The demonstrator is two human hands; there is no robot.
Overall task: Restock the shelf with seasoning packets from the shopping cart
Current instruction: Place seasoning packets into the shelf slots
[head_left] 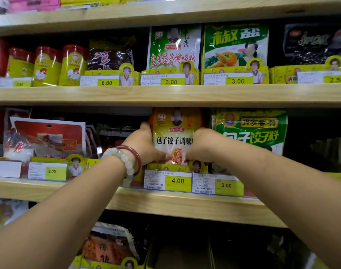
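A yellow and orange seasoning packet (pixel 174 136) with black lettering stands upright on the middle wooden shelf (pixel 181 205), behind a yellow cardboard holder (pixel 165 167) and a 4.00 price tag (pixel 177 181). My left hand (pixel 144 146), with a white bead bracelet and a red bangle on the wrist, grips the packet's left edge. My right hand (pixel 199 146) grips its right edge. The lower corners of the packet are hidden behind my fingers. The shopping cart is out of view.
A green dumpling-seasoning packet (pixel 251 133) stands just right of the held one. White and red packets (pixel 47 138) fill the left of the shelf. The upper shelf (pixel 165 94) carries red-lidded tins (pixel 47 66) and more packets. The lower shelf holds an orange packet (pixel 107 247).
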